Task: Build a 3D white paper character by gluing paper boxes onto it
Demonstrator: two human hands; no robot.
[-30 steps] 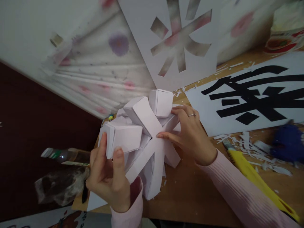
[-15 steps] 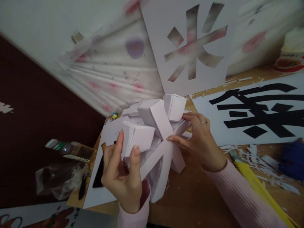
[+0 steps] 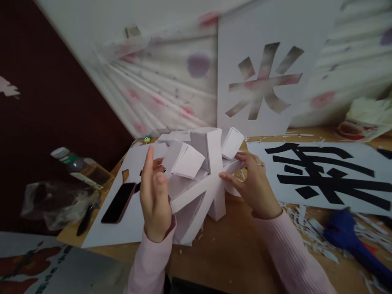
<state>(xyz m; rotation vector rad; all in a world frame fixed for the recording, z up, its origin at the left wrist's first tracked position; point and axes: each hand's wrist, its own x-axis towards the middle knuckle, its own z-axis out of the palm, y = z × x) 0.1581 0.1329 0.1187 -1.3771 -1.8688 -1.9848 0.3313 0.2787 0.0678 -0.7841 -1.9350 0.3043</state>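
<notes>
A white three-dimensional paper character model (image 3: 202,179) made of box-like strokes rests on the wooden table (image 3: 241,249). My left hand (image 3: 154,196) is raised beside its left side, fingers spread, touching no stroke that I can see. My right hand (image 3: 252,185), with a ring on it, presses its fingertips against the model's right strokes. Both wrists wear pink ribbed sleeves.
A white sheet with a cut-out character (image 3: 263,85) leans at the back. A sheet printed with black strokes (image 3: 324,175) lies at right, near paper scraps and a blue tool (image 3: 349,237). A dark phone (image 3: 118,202), a bottle (image 3: 72,161) and a plastic bag (image 3: 58,200) sit at left.
My left hand has let go of the model's left box stroke and opened beside it. The view has shifted, revealing the phone at left and the blue tool at right.
</notes>
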